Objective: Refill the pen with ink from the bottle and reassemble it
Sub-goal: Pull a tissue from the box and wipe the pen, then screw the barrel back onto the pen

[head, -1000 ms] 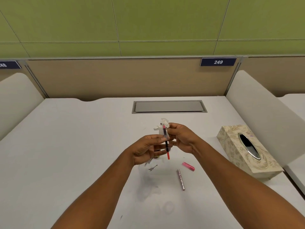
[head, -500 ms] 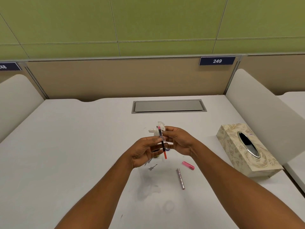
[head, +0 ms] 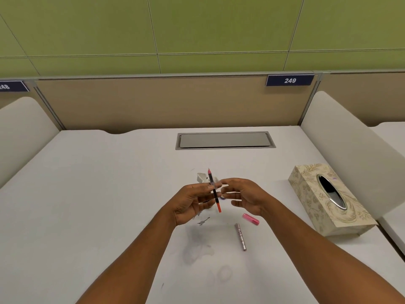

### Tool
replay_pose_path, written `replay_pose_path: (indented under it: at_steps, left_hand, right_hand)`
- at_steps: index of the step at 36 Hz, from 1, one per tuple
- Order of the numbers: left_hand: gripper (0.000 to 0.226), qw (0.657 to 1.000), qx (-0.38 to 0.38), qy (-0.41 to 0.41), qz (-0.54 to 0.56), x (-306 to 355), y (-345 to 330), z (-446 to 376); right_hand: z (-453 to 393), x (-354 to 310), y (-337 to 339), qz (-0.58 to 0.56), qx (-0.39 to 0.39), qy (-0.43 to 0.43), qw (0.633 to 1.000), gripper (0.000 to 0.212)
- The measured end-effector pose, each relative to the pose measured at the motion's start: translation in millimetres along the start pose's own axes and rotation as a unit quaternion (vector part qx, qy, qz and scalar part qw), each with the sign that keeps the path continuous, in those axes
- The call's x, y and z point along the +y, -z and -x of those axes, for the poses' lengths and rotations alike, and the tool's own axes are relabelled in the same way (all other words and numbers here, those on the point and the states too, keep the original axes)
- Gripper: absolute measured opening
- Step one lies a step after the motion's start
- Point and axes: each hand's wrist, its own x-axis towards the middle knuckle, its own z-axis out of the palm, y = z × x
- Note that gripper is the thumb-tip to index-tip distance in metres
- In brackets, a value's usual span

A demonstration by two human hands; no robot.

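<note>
My left hand [head: 192,200] pinches a thin pen core [head: 213,189], held nearly upright above the white desk, pink tip up, dark in the middle, red at the lower end. My right hand [head: 243,196] hovers just right of it with fingers apart, off the pen core. Behind the fingers lies a crumpled white tissue [head: 201,178]. A pink pen part [head: 251,218] and a silver pen barrel [head: 240,236] lie on the desk below my right hand. The ink bottle is hidden behind my hands, with only a dark sliver showing between them.
A patterned tissue box [head: 328,200] stands at the right. A grey cable hatch [head: 225,140] is set into the desk at the back. Faint ink smudges [head: 197,249] mark the desk surface near me. White dividers flank both sides.
My right hand has let go of the pen core and opened, moving slightly right. The left hand keeps the core, and the tissue now sits behind the fingers.
</note>
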Motion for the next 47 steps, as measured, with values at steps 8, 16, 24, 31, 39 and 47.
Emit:
replay_pose_path:
  at_steps: [8, 16, 24, 31, 39, 47]
  left_hand:
    - [0.033, 0.999, 0.019, -0.014, 0.045, 4.4, 21.2, 8.8]
    - [0.031, 0.994, 0.065, -0.032, 0.082, -2.0, 26.3, 10.9]
    - [0.017, 0.984, 0.094, -0.039, 0.149, -13.1, 20.5, 12.3]
    - [0.022, 0.98, 0.102, -0.045, 0.166, -12.1, 23.8, 13.4]
    - [0.018, 0.975, 0.113, -0.048, 0.183, -18.0, 29.6, 14.1]
    - [0.014, 0.97, 0.129, -0.062, 0.198, -20.6, 22.8, 8.6]
  right_hand:
    - [31.1, 43.6, 14.8, 0.184, 0.112, 0.037, 0.976, 0.014]
    - [52.6, 122.5, 6.5, 0.478, 0.208, 0.001, 0.853, 0.029]
    - [47.4, 130.8, -6.3, 0.584, 0.222, 0.021, 0.781, 0.039]
    - [47.5, 127.2, -1.5, 0.576, 0.243, 0.031, 0.779, 0.022]
    - [53.2, 100.1, -20.4, 0.47, 0.282, 0.183, 0.816, 0.015]
    - [61.2, 73.8, -45.6, 0.428, 0.274, 0.293, 0.81, 0.01]
